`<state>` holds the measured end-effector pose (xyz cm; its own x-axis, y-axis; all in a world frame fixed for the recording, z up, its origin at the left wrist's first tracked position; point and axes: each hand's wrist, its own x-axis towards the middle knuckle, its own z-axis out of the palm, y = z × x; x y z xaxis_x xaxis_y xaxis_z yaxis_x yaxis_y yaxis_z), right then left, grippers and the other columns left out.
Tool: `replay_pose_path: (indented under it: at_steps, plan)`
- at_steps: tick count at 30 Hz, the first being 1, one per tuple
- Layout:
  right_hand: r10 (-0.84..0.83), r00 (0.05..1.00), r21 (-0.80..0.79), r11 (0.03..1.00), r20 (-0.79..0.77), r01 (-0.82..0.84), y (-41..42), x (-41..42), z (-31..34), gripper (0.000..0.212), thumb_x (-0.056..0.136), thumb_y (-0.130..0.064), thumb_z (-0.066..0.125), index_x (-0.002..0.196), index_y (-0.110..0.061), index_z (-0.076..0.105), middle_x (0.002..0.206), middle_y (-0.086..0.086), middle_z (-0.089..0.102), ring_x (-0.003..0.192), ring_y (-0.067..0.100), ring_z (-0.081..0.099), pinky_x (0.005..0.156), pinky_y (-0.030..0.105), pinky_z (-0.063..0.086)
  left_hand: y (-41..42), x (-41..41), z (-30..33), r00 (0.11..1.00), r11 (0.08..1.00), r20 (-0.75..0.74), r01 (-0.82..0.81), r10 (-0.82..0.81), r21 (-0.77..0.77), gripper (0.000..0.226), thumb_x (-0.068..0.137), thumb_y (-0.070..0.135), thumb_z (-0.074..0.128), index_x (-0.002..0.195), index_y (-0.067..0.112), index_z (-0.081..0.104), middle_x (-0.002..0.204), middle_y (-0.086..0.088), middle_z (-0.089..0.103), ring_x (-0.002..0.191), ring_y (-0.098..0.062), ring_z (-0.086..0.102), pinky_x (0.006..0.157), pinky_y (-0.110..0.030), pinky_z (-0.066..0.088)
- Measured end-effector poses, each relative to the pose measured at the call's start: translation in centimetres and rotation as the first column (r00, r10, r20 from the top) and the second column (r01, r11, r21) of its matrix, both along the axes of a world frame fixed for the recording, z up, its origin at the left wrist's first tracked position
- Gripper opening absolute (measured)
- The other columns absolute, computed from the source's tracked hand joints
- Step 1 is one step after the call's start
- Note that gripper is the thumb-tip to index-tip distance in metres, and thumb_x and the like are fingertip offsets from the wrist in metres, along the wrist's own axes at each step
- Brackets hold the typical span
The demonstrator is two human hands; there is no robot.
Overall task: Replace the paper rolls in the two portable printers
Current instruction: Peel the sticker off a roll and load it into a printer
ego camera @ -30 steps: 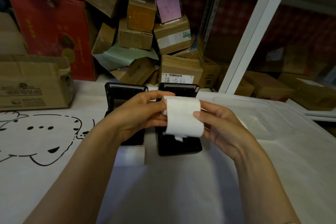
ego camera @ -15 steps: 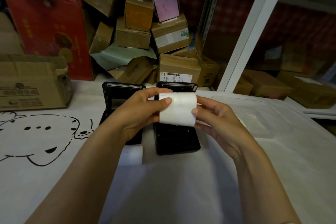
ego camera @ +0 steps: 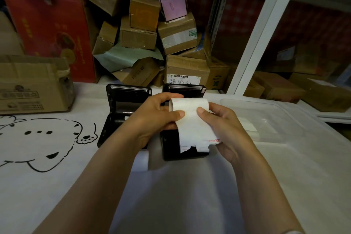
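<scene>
Two black portable printers stand side by side on the white table with their lids up: the left printer [ego camera: 121, 112] and the right printer [ego camera: 184, 89]. Above the right printer I hold a white paper roll [ego camera: 191, 119] between both hands. My left hand [ego camera: 155, 118] grips its left end, thumb on the front. My right hand [ego camera: 224, 127] grips the right side and the loose strip, which hangs down with a torn, red-printed end. Another white roll [ego camera: 141, 160] lies on the table just in front of the printers, partly behind my left forearm.
A clear plastic lid or bin [ego camera: 266, 119] lies at the right with a paper roll inside. A cardboard box [ego camera: 34, 85] stands at the left; stacked boxes [ego camera: 144, 30] and a white shelf post [ego camera: 266, 24] rise behind. The tablecloth carries a black cartoon drawing [ego camera: 43, 138].
The loose end of the roll has been pulled out, so a longer strip hangs down over the right printer. Both hands stay on the roll at about the same spot.
</scene>
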<state>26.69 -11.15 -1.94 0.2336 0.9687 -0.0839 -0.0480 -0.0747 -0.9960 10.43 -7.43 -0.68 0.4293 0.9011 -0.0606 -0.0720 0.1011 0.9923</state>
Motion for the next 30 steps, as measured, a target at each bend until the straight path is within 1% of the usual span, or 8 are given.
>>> replay_pose_path:
  at_steps: [5,11,13,15,19,23,26,30]
  plan:
    - [-0.031,0.984,-0.024,0.999,0.178,0.036,0.2,0.0,-0.8,0.023,0.091,-0.03,0.063,0.109,-0.018,0.067,0.099,0.005,0.071,0.087,0.02,0.068,0.069,0.032,0.056,0.5,-0.6,-0.6,0.982,0.999,-0.188,0.026,-0.022,0.02,0.037,0.089,0.013,0.06,0.125,0.017,0.052,0.093,-0.005,0.067,0.08,-0.013,0.068,0.066,-0.024,0.06]
    - [-0.096,0.968,-0.066,0.991,0.231,0.114,0.5,-0.1,-2.1,0.032,0.088,-0.031,0.066,0.113,-0.011,0.065,0.095,0.008,0.07,0.081,0.019,0.068,0.06,0.027,0.053,0.7,-0.3,-2.1,0.863,0.968,-0.493,0.018,0.111,0.25,0.027,0.091,0.033,0.056,0.113,0.018,0.051,0.082,0.0,0.062,0.064,-0.008,0.06,0.055,-0.019,0.05]
    - [-0.113,0.959,-0.073,0.988,0.259,0.136,0.6,-0.1,-2.1,0.033,0.088,-0.033,0.067,0.114,-0.012,0.064,0.096,0.006,0.069,0.082,0.019,0.067,0.062,0.028,0.054,1.0,-0.4,-2.4,0.798,0.928,-0.568,0.03,0.202,0.371,0.033,0.09,0.037,0.057,0.117,0.018,0.056,0.088,0.002,0.06,0.073,-0.008,0.057,0.064,-0.018,0.046]
    - [-0.123,0.945,-0.061,0.987,0.304,0.149,0.7,-0.3,-2.1,0.033,0.087,-0.033,0.067,0.114,-0.014,0.062,0.092,0.002,0.067,0.079,0.015,0.064,0.059,0.025,0.053,1.1,-0.6,-2.6,0.73,0.898,-0.625,0.034,0.277,0.438,0.039,0.088,0.039,0.06,0.121,0.017,0.059,0.093,0.001,0.057,0.085,-0.013,0.054,0.076,-0.026,0.044]
    - [-0.131,0.897,-0.017,0.988,0.422,0.153,0.7,-0.6,-2.1,0.038,0.088,-0.032,0.066,0.12,-0.013,0.059,0.092,0.001,0.062,0.075,0.009,0.059,0.056,0.02,0.048,1.6,-1.0,-3.4,0.656,0.889,-0.696,0.083,0.291,0.45,0.043,0.084,0.044,0.063,0.12,0.022,0.061,0.107,-0.005,0.054,0.1,-0.022,0.055,0.084,-0.033,0.046]
    - [-0.116,0.82,-0.015,0.988,0.56,0.151,0.7,-0.7,-2.0,0.042,0.089,-0.032,0.065,0.126,-0.016,0.055,0.099,-0.001,0.056,0.082,0.013,0.055,0.058,0.017,0.046,1.6,-1.0,-3.7,0.506,0.851,-0.793,0.193,0.341,0.489,0.045,0.083,0.05,0.06,0.123,0.031,0.056,0.122,-0.005,0.042,0.114,-0.023,0.045,0.093,-0.039,0.044]
    - [-0.117,0.736,0.002,0.988,0.667,0.155,0.8,-0.9,-2.1,0.044,0.089,-0.035,0.063,0.129,-0.019,0.053,0.106,0.001,0.059,0.089,0.016,0.053,0.066,0.025,0.052,1.6,-0.9,-4.0,0.438,0.819,-0.812,0.244,0.385,0.52,0.048,0.081,0.054,0.06,0.124,0.033,0.054,0.125,-0.004,0.04,0.119,-0.023,0.041,0.094,-0.039,0.045]
    - [-0.128,0.641,0.024,0.986,0.757,0.168,0.9,-0.6,-2.5,0.041,0.088,-0.042,0.063,0.125,-0.025,0.057,0.115,-0.002,0.058,0.098,0.019,0.055,0.082,0.039,0.055,1.7,-0.7,-4.1,0.412,0.81,-0.819,0.262,0.399,0.525,0.049,0.081,0.055,0.06,0.124,0.033,0.054,0.127,-0.004,0.04,0.121,-0.023,0.039,0.092,-0.039,0.044]
